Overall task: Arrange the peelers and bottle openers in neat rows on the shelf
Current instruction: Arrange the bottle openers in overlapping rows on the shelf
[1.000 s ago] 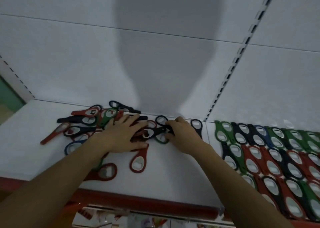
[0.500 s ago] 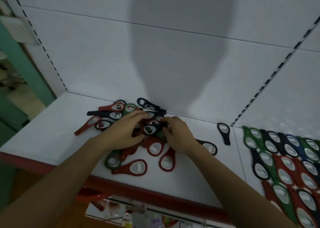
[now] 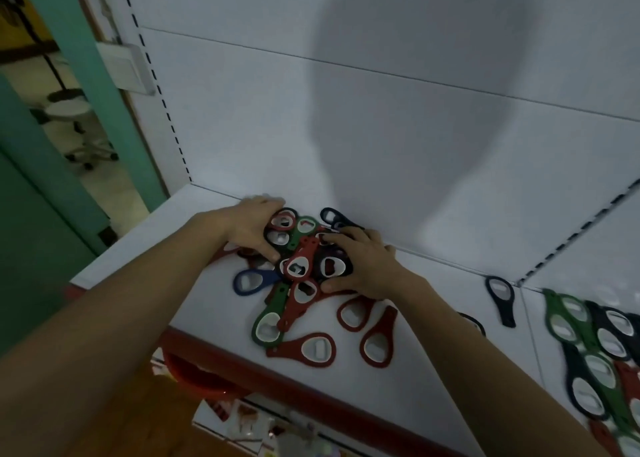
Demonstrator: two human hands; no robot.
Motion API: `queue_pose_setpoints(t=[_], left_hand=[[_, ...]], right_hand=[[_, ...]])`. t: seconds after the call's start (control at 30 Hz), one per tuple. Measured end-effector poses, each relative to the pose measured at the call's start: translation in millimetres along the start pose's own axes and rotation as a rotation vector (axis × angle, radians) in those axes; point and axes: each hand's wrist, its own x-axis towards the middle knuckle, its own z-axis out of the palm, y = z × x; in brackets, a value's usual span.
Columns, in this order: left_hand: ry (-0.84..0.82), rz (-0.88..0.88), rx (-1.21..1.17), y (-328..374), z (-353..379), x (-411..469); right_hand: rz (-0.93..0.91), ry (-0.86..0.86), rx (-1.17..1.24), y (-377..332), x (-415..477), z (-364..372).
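We gather the heap of bottle openers (image 3: 301,266) at the back left of the white shelf (image 3: 433,318). Our left hand (image 3: 252,229) curls round its far left side, thumb pressed on the near edge. Our right hand (image 3: 367,266) curls round its right side. Loose red openers (image 3: 311,349) lie near the front lip. One dark opener (image 3: 500,297) lies apart on the right, near the neat rows (image 3: 588,345).

Messy heap of bottle openers (image 3: 300,268) in front of me on the white shelf (image 3: 166,241): red, green, blue and black, flat and overlapping every which way. One black opener (image 3: 500,297) lies alone, and tidy rows (image 3: 568,328) sit far right.
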Motion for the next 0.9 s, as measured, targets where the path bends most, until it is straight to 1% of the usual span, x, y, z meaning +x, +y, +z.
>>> queue_pose_setpoints(t=[0.1, 0.2, 0.27, 0.37, 0.43, 0.57, 0.63, 0.8, 0.9], left_hand=[[-0.035, 0.02, 0.043, 10, -10, 11], [-0.054, -0.005, 0.061, 21, -7, 16], [-0.039, -0.009, 0.021, 28, -2, 19], [-0.036, 0.003, -0.117, 36, -1, 20], [-0.047, -0.004, -0.115, 42, -2, 20], [-0.017, -0.019, 0.003, 53, -7, 18], [-0.021, -0.013, 0.024, 56, -8, 18], [-0.07, -0.061, -0.042, 62, -3, 18], [-0.057, -0.085, -0.05, 64, -3, 20]], right_hand=[[-0.007, 0.053, 0.017, 0, 6, 9], [-0.027, 0.194, 0.027, 4, 1, 21], [-0.021, 0.286, 0.037, 6, -1, 26], [0.03, 0.412, 0.116, 8, 0, 30], [0.052, 0.462, 0.169, 10, 1, 31], [0.057, 0.483, 0.196, 10, 0, 32], [0.056, 0.483, 0.206, 11, 0, 31], [0.057, 0.5, 0.248, 9, -1, 30], [0.056, 0.501, 0.266, 8, -2, 30]])
